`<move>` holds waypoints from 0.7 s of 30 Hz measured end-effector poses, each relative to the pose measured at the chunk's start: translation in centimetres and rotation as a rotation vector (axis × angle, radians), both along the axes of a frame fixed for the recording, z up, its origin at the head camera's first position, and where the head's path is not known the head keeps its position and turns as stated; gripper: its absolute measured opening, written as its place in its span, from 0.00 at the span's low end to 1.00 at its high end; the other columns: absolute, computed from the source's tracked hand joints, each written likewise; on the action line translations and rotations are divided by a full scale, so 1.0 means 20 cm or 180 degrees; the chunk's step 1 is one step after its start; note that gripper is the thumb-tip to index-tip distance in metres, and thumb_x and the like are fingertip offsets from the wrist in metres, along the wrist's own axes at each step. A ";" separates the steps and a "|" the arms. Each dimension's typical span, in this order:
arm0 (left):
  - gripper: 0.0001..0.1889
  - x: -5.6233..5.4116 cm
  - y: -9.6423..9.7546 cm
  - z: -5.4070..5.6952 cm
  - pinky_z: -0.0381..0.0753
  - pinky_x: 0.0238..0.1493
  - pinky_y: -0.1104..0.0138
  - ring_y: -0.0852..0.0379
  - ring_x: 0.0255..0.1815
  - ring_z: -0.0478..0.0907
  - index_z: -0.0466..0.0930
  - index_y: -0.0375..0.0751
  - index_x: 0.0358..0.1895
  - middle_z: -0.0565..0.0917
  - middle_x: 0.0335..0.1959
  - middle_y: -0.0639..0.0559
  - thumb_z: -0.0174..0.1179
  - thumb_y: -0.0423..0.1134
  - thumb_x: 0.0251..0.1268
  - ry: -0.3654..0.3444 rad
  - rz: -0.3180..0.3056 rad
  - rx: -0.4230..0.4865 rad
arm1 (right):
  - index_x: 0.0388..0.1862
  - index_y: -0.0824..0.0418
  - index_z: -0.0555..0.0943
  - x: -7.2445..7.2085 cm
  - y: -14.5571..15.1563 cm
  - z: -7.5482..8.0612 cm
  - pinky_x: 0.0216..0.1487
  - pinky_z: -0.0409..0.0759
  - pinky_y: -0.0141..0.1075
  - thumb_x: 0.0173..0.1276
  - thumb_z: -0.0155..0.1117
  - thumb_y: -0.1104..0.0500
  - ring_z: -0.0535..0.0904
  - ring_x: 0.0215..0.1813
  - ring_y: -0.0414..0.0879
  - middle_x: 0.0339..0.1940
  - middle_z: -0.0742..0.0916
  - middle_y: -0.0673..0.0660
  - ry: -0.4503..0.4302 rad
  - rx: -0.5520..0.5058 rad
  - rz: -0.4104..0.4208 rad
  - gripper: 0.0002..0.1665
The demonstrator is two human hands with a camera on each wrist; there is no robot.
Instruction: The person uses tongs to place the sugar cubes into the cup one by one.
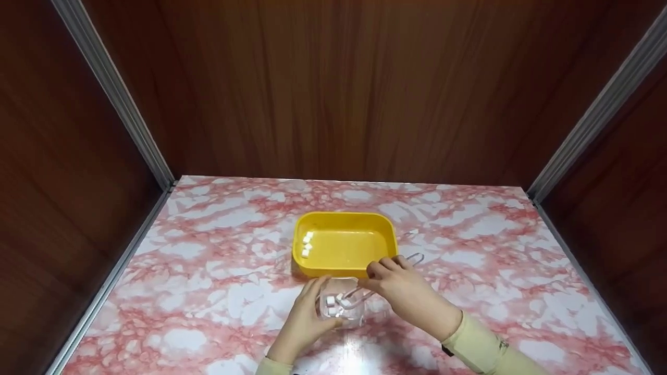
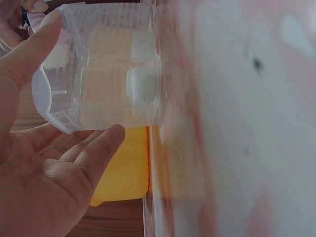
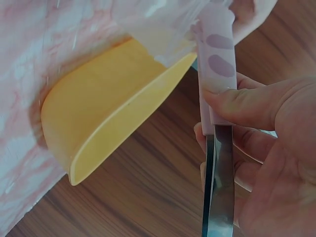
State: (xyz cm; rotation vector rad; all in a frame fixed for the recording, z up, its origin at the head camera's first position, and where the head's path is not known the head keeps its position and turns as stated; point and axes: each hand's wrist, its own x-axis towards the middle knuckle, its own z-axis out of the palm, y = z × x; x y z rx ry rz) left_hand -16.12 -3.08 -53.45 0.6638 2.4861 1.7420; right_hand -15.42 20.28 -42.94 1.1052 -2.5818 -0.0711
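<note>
Dark wood-grain panels (image 1: 333,88) with grey metal corner strips (image 1: 115,94) enclose three sides of a red-marbled white tabletop (image 1: 484,234).

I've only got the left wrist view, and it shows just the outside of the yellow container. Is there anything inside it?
Observer: Yes. The head view shows small white cubes in the yellow container, all along its left end.
Operator: Good. And what's the right hand working with? It's mostly cut off here.
Observer: The right wrist view shows the right hand pinching tongs with metal arms and pink, purple-spotted ends.
</note>
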 end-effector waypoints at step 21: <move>0.49 0.00 0.00 0.01 0.69 0.63 0.56 0.42 0.66 0.63 0.59 0.40 0.71 0.66 0.65 0.45 0.77 0.41 0.43 -0.0011 0.0008 -0.0010 | 0.48 0.46 0.85 0.00 0.00 0.01 0.45 0.70 0.42 0.54 0.72 0.66 0.72 0.44 0.47 0.40 0.80 0.49 -0.0006 0.0039 0.0001 0.23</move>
